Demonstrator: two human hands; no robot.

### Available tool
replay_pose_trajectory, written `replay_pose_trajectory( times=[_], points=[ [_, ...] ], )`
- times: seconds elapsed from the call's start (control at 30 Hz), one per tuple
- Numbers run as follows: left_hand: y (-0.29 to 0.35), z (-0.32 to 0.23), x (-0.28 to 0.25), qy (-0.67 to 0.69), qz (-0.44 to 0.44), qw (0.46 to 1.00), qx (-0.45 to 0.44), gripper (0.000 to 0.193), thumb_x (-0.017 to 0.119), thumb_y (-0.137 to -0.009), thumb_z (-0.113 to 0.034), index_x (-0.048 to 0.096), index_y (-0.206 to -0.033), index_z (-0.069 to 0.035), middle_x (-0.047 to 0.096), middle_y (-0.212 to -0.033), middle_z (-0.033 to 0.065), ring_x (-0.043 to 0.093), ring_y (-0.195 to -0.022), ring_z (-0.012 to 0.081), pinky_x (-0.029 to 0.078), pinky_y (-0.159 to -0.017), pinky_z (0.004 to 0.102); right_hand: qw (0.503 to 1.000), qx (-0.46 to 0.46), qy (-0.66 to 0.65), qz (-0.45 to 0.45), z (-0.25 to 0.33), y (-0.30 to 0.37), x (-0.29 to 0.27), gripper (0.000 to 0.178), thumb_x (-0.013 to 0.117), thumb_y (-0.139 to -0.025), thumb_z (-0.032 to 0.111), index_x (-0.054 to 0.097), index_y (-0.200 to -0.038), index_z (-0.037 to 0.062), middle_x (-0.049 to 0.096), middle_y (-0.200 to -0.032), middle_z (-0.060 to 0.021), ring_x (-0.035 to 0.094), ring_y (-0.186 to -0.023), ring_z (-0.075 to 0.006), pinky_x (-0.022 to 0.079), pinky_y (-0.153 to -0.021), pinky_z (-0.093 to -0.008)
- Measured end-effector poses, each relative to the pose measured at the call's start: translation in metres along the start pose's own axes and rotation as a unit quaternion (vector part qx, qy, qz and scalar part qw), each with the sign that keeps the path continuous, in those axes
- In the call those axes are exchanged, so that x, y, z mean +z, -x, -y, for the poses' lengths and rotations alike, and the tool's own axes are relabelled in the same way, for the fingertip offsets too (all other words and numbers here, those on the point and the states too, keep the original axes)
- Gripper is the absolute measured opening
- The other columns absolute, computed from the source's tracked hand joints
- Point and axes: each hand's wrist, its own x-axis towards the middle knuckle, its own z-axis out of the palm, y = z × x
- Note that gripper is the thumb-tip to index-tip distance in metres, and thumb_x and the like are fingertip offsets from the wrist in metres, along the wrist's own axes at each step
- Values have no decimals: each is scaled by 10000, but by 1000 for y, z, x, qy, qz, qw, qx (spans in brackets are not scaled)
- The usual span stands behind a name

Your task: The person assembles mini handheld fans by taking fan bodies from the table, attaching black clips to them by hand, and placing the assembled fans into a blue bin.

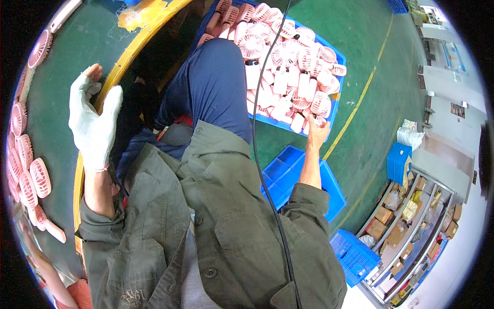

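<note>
My left hand [92, 121], in a white glove with bare fingertips, is raised over the table's yellow edge [123, 64]. Its thumb stands apart from the fingers, and nothing shows between them. My bare right hand [318, 131] reaches out to the near right corner of a blue crate [335, 110] heaped with pink handheld fans [285, 54]. The fingers of that hand bend around the lower end of one pink handheld fan [321, 104] at the pile's edge; part of the grip is hidden.
More pink fans [25, 165] lie along the green tabletop [49, 113] at the far left. An empty-looking blue crate [332, 193] rests under my right forearm. A black cable [260, 170] hangs across the view. Shelves with boxes [406, 232] and a blue basket [355, 255] stand at the right; another person's arm [49, 268] shows lower left.
</note>
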Motion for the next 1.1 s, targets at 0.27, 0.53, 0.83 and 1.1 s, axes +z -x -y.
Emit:
replay_pose_trajectory(
  times=[0.27, 0.53, 0.83, 1.1],
  points=[
    [1, 0, 1, -21, -2, 1000, 3, 444, 714, -816, -80, 557, -1230, -43, 618, -1159, 91, 578, -1058, 164, 435, -963, 290, 928, -141, 335, 83, 109, -57, 6, 804, 670, -743, 559, 506, -1233, -57, 583, -1133, -323, 573, -1060, -439, 469, -891, -484],
    [2, 5, 1, 2, 8, 1000, -4, 439, 723, -804, -75, 572, -1215, -49, 630, -1137, 84, 586, -1044, 158, 447, -956, 291, 892, -132, 386, 193, 92, -98, -9, 683, 690, -743, 359, 486, -1285, -4, 625, -1121, -251, 610, -1028, -406, 496, -879, -451],
    [6, 2, 0, -9, 2, 1000, 19, 439, 719, -795, -56, 574, -1209, -47, 628, -1144, 81, 584, -1052, 161, 437, -969, 292, 971, -89, 64, 213, 62, -53, -65, 568, 649, -706, 85, 517, -1237, -70, 656, -1070, -153, 639, -945, -223, 506, -817, -320],
    [3, 4, 12, 19, 21, 999, 27, 445, 715, -799, -50, 567, -1218, -45, 622, -1157, 85, 579, -1066, 160, 434, -971, 292, 910, -165, 254, 284, -3, -50, -100, 514, 601, -669, -54, 581, -1174, 40, 643, -1073, -144, 609, -982, -312, 502, -845, -404]
  ],
)
